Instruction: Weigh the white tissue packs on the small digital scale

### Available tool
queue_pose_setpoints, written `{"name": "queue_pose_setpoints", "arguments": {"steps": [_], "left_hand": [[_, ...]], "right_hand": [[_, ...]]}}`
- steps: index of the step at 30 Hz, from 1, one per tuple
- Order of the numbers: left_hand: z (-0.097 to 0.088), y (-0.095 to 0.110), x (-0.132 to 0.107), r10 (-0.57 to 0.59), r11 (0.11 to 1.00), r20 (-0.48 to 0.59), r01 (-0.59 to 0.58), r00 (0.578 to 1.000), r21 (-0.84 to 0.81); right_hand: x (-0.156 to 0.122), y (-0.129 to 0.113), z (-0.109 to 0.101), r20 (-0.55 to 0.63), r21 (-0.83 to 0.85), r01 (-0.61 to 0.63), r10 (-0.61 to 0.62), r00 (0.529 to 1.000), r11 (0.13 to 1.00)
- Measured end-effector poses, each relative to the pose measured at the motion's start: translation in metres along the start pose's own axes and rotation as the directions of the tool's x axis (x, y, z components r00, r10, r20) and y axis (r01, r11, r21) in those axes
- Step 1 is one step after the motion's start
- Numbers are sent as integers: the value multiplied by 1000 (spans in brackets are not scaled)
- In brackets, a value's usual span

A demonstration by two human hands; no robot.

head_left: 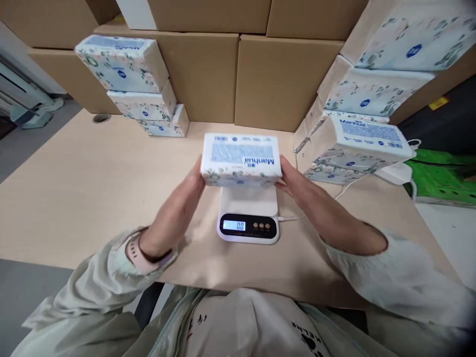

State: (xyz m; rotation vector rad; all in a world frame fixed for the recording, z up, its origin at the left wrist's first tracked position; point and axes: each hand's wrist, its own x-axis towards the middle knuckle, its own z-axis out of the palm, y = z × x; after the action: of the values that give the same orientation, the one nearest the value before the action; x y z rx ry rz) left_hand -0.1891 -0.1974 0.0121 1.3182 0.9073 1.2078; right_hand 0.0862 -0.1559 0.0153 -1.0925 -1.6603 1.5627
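Between my two hands is a tissue pack [241, 158] with a floral print and the word Manhua upside down on its top. My left hand [188, 191] presses against its left end, and my right hand [295, 183] against its right end. The pack hangs above a white digital scale [249, 202], hiding the back of its platform. On the scale's front the lit display reads 0.0, beside several round buttons. A white cable runs from the scale's right side.
Tissue packs [119, 64] are stacked at the left back, and more packs [379, 94] at the right. Large cardboard boxes [201, 74] line the table's rear. A white power strip [394, 173] and green packages [442, 178] are at the right. The table [92, 198] has a cable hole.
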Motion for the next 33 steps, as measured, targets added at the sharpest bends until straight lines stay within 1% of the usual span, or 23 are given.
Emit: {"name": "queue_pose_setpoints", "arguments": {"steps": [2, 3, 5, 9, 10, 11, 12, 13, 15, 16, 17, 18, 19, 21, 24, 26, 29, 33], "left_hand": [[6, -15, -9, -48, 999, 16, 48, 999, -4], [7, -22, -11, -62, 998, 18, 62, 998, -8], [7, -36, -12, -70, 997, 24, 70, 997, -23], [6, -51, -11, -72, 997, 26, 73, 997, -28], [7, -53, -11, -71, 997, 8, 71, 997, -12], [7, -56, -12, -65, 998, -22, 65, 998, 7], [8, -60, -13, -55, 998, -64, 57, 996, 29], [8, -63, -15, -39, 998, -114, 44, 993, 49], [8, -71, -18, -4, 997, -214, 20, 977, 74], [7, -75, -19, 9, 997, -252, 12, 968, 82], [6, -78, -20, 18, 996, -281, 6, 960, 85], [5, -80, -21, 26, 996, -304, 0, 952, 85], [4, -82, -21, 31, 996, -322, -4, 946, 84], [2, -82, -20, 34, 997, -351, -7, 936, 79], [2, -80, -18, 21, 997, -368, 6, 930, 73], [2, -80, -18, 11, 997, -361, 18, 933, 75], [1, -82, -19, 8, 997, -329, 18, 944, 76], [1, -85, -20, 7, 997, -315, 17, 949, 72]], "right_hand": [[-21, 25, -6, -64, -17, -48, 47, 997, 999], [-28, 35, -8, -85, -12, -53, 52, 995, 999], [-36, 50, -10, -110, 16, -24, 26, 994, 1000], [-40, 58, -7, -141, 38, 25, -20, 990, 999], [-39, 59, -5, -163, 44, 49, -41, 986, 998], [-39, 61, -3, -212, 48, 82, -70, 975, 995], [-38, 63, 0, -293, 44, 122, -104, 951, 992], [-37, 66, 2, -390, 29, 159, -135, 911, 987], [-35, 75, 8, -573, -9, 205, -173, 801, 979], [-35, 79, 10, -635, -20, 215, -179, 751, 976], [-34, 83, 11, -674, -26, 227, -185, 715, 974], [-34, 86, 13, -693, -29, 241, -193, 695, 970], [-34, 88, 13, -699, -33, 256, -206, 685, 966], [-35, 89, 14, -695, -68, 268, -238, 678, 961], [-38, 88, 13, -688, -129, 220, -247, 683, 967], [-40, 88, 12, -678, -150, 194, -243, 693, 970], [-40, 92, 11, -652, -169, 191, -255, 714, 967], [-39, 96, 11, -650, -182, 204, -274, 709, 962]]}}
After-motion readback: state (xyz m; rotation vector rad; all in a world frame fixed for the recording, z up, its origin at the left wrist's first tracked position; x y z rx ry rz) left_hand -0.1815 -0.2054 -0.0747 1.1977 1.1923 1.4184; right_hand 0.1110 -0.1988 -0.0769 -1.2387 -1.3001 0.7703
